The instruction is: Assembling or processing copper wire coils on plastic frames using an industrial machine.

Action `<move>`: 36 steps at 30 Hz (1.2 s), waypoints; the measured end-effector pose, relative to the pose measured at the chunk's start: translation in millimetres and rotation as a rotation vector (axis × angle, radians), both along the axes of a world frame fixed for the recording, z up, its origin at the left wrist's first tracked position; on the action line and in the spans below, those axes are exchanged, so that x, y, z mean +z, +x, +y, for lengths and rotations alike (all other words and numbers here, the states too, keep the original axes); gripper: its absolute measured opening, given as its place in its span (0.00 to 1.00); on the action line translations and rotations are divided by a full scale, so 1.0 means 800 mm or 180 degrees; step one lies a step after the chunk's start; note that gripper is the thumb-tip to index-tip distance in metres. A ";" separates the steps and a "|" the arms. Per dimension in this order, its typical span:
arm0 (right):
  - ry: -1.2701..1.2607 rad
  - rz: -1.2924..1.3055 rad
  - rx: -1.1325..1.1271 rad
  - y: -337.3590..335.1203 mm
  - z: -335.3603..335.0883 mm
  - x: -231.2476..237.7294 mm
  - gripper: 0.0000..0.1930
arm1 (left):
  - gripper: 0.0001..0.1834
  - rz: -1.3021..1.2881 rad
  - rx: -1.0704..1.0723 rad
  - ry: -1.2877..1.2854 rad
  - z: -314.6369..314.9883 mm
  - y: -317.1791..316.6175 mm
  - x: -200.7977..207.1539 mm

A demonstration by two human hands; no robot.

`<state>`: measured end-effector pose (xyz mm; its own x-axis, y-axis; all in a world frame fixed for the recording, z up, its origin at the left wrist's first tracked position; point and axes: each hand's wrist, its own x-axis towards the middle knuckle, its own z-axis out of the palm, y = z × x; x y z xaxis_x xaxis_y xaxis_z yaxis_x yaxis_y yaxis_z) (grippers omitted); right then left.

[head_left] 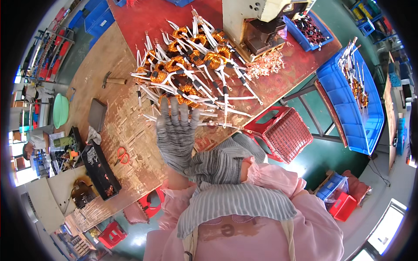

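Adjusting the left glove [173, 153] seems the step in hand; the left hand [176, 138] is splayed, holding nothing visible; the right hand [217, 166] crosses its wrist at five o'clock, grip impossible to tell; copper coils [175, 64] pile at twelve o'clock on the worktop [118, 102]; handling them calls for parting the hands.

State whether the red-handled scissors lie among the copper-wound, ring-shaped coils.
No, the red-handled scissors lie on the worn brown tabletop, clearly apart from the copper-wound, ring-shaped coils.
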<state>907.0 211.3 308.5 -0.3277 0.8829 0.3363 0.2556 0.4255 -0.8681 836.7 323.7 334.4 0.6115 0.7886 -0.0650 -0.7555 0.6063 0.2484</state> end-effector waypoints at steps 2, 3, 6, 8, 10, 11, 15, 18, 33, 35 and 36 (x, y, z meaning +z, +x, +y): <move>-0.0227 -0.0905 -0.0006 0.042 0.014 0.062 0.15 | 0.25 0.0519 -0.0026 0.0328 0.017 0.004 -0.022; -0.1517 -0.0518 -0.0063 0.069 0.027 0.077 0.14 | 0.26 0.1043 -0.0119 0.0710 0.024 0.013 -0.038; -0.0088 0.0061 -0.1125 0.182 0.030 0.011 0.09 | 0.24 0.2294 0.0370 0.0920 0.052 0.008 -0.058; -0.0510 -0.0372 -0.2081 0.261 0.052 0.058 0.10 | 0.22 0.2970 0.0777 0.1085 0.066 -0.004 -0.071; -0.0684 -0.1229 -0.2604 0.316 0.093 0.020 0.10 | 0.22 0.3253 0.0842 0.0917 0.069 -0.005 -0.079; -0.0659 -0.1322 -0.2508 0.339 0.111 -0.013 0.12 | 0.21 0.3497 0.0897 0.0783 0.067 -0.003 -0.083; -0.0670 -0.1439 -0.2507 0.374 0.185 -0.119 0.15 | 0.20 0.3763 0.0774 0.0571 0.052 0.012 -0.100; -0.0911 -0.1884 -0.2659 0.371 0.218 -0.140 0.16 | 0.19 0.4008 0.0734 0.0502 0.040 0.034 -0.103; -0.0953 -0.1905 -0.2502 0.374 0.244 -0.143 0.16 | 0.17 0.4392 0.0522 0.0457 0.038 0.041 -0.120; -0.0964 -0.1932 -0.2572 0.373 0.243 -0.143 0.15 | 0.17 0.4591 0.0473 0.0500 0.040 0.043 -0.117; -0.0967 -0.1954 -0.2636 0.371 0.244 -0.143 0.15 | 0.17 0.4598 0.0473 0.0499 0.039 0.042 -0.118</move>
